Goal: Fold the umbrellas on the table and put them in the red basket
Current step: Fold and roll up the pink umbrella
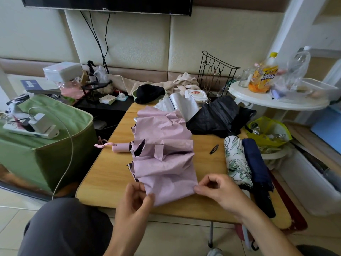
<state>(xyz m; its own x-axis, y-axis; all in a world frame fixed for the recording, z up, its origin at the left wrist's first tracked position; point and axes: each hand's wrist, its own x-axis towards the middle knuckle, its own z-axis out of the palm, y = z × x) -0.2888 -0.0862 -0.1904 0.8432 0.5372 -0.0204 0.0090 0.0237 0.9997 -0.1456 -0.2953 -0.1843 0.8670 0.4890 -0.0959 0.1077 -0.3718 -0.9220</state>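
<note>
Here, left hand (pixel 137 197): thumb and fingers pinched on the near left corner of the pink umbrella (pixel 163 156). Right hand (pixel 219 191): fingers curled, pinching the near right edge of the same canopy. Pink umbrella: spread loose and crumpled across the middle of the wooden table (pixel 110 174), its pink handle (pixel 120 147) and strap pointing left. Right of it, lying side by side and touching: a leaf-print umbrella (pixel 237 161) and a navy umbrella (pixel 257 163), both rolled. Between these and the pink one, a small black clip (pixel 214 149) on bare wood. Far side of the table: a black umbrella (pixel 215 117), collapsed but loose, beside a silver umbrella (pixel 181 104) and a black hat (pixel 149 93). Left of the table: a green box (pixel 46 145) bearing a power strip (pixel 31 130) with a charger. Right: a round white side table (pixel 276 100) carrying bottles. Below the table's right edge, a red form, only partly visible. Back wall: padded cream panels under a mounted TV (pixel 107 2).
</note>
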